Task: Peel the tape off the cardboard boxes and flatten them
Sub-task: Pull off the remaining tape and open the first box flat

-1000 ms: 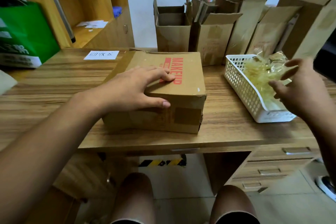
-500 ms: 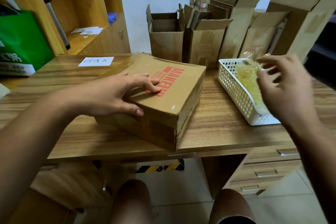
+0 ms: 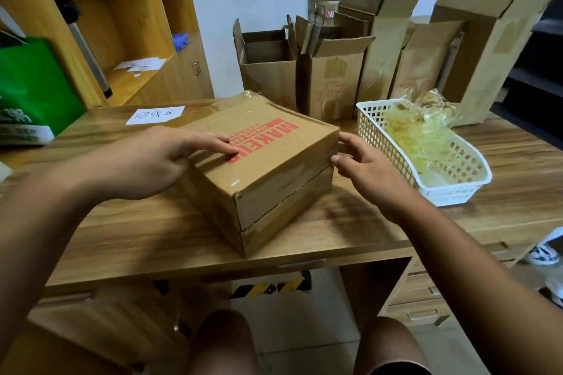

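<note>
Two hands now attend the sealed box (image 3: 274, 167), which has been turned corner-on upon the desk (image 3: 146, 231). At the box's left, the left hand (image 3: 146, 161) presses flat-fingered on its top. At its right, the right hand (image 3: 368, 170), back from the basket (image 3: 384, 143) of peeled tape (image 3: 417, 134), touches the side edge, fingers loosely spread and empty. Judgement: it is seeking the next strip's edge.

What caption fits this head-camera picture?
Left hand rests on a taped cardboard box on the desk, right hand at its side, beside a white basket of peeled tape.
</note>
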Available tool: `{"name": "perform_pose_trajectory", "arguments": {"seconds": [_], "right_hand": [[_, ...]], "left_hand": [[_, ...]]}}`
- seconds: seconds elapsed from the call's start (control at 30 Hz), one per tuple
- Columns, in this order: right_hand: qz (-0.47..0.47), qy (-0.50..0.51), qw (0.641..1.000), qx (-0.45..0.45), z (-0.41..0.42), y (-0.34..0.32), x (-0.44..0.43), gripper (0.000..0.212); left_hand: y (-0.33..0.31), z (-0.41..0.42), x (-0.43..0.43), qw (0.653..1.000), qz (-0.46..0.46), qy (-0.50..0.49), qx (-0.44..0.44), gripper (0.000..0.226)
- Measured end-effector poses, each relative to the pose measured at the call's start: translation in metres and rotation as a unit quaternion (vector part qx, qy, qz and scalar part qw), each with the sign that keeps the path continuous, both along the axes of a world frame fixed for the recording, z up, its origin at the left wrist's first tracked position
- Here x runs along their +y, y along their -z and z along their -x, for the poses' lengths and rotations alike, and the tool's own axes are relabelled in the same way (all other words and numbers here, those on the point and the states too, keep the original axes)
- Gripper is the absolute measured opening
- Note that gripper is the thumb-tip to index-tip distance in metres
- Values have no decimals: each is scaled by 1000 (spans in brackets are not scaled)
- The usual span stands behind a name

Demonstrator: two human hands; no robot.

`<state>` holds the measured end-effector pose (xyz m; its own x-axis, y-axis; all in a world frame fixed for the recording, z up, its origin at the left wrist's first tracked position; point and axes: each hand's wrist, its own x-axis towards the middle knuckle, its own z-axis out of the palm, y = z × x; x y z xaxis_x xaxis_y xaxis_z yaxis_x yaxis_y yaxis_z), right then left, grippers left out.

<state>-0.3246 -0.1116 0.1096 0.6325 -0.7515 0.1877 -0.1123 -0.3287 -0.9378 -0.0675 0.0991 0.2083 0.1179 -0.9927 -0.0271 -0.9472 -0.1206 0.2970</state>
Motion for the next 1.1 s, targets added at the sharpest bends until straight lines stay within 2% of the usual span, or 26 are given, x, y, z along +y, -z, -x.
{"name": "perform_pose_trajectory", "arguments": {"seconds": [0.07,0.1,0.2,0.4,0.53,0.63,0.87,1.0,1.1], "right_hand": [[-1,5,1000,-11,6,3,7,40],[-1,5,1000,-16,8,5,11,40],[-2,2,1000,-25,16,8,24,39],[34,-23,998,-49,31,16,51,44],[42,-36,997,-58,38,23,65,42],[69,-45,995,-59,39,26,75,41],[61,-63,992,-92,29,34,89,39],[32,-77,990,-110,25,35,88,34],[3,-57,993,-106,23,38,73,37]], "left_hand": [[-5,10,3,999,23,-15,33,41],[-6,17,-1,999,26,-29,31,36],[-3,38,-17,999,30,-38,9,73],[9,74,-38,998,-5,-21,-56,87],[12,78,-39,998,8,-12,-63,90],[12,77,-37,996,31,-26,-82,78],[14,69,-33,998,61,-11,-11,71],[14,58,-32,998,61,19,-6,56],[14,48,-30,997,66,48,13,57]]}}
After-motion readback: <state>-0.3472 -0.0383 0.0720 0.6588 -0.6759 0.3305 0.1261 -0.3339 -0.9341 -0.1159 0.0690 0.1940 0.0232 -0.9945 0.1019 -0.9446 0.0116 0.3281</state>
